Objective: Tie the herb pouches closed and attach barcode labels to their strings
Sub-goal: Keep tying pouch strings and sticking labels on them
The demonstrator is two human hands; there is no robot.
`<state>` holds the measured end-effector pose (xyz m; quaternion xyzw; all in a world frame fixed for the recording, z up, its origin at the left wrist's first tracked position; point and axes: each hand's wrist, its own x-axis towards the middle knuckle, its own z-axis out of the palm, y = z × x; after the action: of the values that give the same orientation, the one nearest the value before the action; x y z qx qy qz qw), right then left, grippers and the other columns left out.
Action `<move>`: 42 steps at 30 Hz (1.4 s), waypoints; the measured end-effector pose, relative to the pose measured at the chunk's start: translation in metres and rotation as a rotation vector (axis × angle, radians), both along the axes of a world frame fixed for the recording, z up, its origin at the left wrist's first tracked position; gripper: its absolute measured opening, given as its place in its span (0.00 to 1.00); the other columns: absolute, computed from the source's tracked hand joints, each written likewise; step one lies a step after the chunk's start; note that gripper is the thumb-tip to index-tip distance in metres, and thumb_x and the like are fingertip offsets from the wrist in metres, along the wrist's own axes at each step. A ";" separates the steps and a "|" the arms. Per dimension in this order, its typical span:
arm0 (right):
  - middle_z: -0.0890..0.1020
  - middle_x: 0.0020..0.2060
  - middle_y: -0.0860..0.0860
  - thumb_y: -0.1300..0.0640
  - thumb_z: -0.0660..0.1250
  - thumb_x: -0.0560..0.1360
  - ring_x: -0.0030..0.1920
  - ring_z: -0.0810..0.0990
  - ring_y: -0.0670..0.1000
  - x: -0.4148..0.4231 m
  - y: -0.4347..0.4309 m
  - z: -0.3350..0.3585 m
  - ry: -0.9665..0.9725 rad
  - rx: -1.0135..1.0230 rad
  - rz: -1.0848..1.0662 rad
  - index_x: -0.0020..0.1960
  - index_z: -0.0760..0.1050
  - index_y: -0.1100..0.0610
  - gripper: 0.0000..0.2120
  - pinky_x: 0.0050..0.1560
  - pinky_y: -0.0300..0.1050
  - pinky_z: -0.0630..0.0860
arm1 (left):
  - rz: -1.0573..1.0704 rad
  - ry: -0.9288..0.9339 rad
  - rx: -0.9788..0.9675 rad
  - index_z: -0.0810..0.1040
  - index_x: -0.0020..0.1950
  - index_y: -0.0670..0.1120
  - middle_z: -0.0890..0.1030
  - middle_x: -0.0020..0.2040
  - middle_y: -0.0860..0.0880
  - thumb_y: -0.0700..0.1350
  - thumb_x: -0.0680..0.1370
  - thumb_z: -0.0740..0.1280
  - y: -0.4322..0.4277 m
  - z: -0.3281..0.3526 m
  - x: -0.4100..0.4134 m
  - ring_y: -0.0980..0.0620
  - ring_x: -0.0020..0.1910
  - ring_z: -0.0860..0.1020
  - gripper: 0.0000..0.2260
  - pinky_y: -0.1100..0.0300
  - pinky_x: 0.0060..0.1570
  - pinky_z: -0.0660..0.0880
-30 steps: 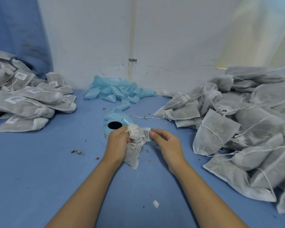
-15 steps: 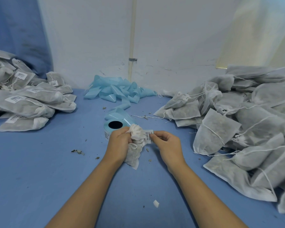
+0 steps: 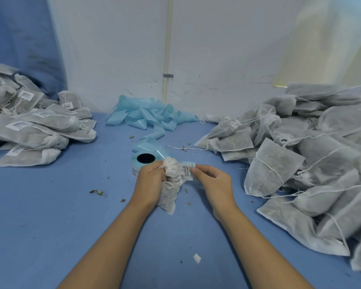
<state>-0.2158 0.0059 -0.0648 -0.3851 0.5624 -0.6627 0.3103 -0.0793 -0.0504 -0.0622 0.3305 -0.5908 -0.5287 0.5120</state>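
The table (image 3: 50,215) was a big blue surface running back to a white wall (image 3: 217,49), with a blue curtain (image 3: 19,38) hanging at the far left. Plenty of bare blue up front on the left and around both forearms, so room to move there. The right side was crowded: a heap of unlabelled pouches (image 3: 300,163) spilled from the back corner almost to the near edge, loose strings trailing out. A smaller stack of labelled pouches (image 3: 29,130) sat at the far left, well apart from the hands. Their white stickers showed barcodes, but the print was too small to read.

In the back middle lay a tangle of pale blue backing tape (image 3: 150,115), feeding down to the label roll (image 3: 147,157), which stood just behind the left hand. Bits of dried herb (image 3: 97,192) and a white scrap (image 3: 197,258) were scattered on the blue.

The pouch (image 3: 170,188) being worked on was in the centre, held up off the table. The left hand (image 3: 149,182) had its grip wrapped round the gathered neck, bag hanging below. The right hand (image 3: 213,184) pinched a barcode label (image 3: 187,171) between thumb and fingertips, right beside the bunched top. The label had a barcode and some characters I couldn't make out.
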 end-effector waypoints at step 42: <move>0.80 0.44 0.37 0.64 0.69 0.74 0.44 0.80 0.46 0.028 0.008 0.000 0.580 -0.372 -0.353 0.49 0.82 0.53 0.08 0.48 0.34 0.74 | 0.116 0.042 0.043 0.76 0.52 0.48 0.79 0.52 0.49 0.31 0.74 0.62 0.002 0.018 -0.016 0.54 0.48 0.76 0.14 0.66 0.46 0.71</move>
<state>-0.1880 0.0135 -0.0648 -0.5034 0.5545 -0.6603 -0.0555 -0.0952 -0.0487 -0.0443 0.3641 -0.5483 -0.5176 0.5468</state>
